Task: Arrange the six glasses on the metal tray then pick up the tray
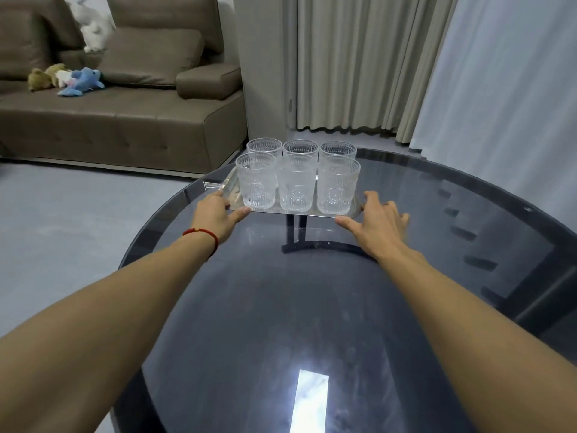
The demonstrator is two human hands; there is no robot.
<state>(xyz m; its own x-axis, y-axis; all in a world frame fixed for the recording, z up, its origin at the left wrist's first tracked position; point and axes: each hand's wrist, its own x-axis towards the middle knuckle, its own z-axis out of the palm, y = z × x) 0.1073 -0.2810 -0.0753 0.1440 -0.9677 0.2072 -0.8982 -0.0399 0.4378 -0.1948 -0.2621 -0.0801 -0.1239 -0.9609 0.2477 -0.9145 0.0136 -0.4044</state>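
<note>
Premises: a home living room. I base this on the following. A brown upholstered sofa [125, 114] with loose back cushions stands to my left on a pale grey floor [62, 220]. Soft toys lie on its seat: a blue plush [82, 82], a brown one [39, 79] beside it, and a white one [92, 29] propped higher against the backrest. Full-length beige curtains [359, 64] hang ahead of me, with a lighter sheer curtain [505, 89] to the right. I stand at a round dark glass table [312, 292], of household kind, its top reflecting a ceiling light.
</note>
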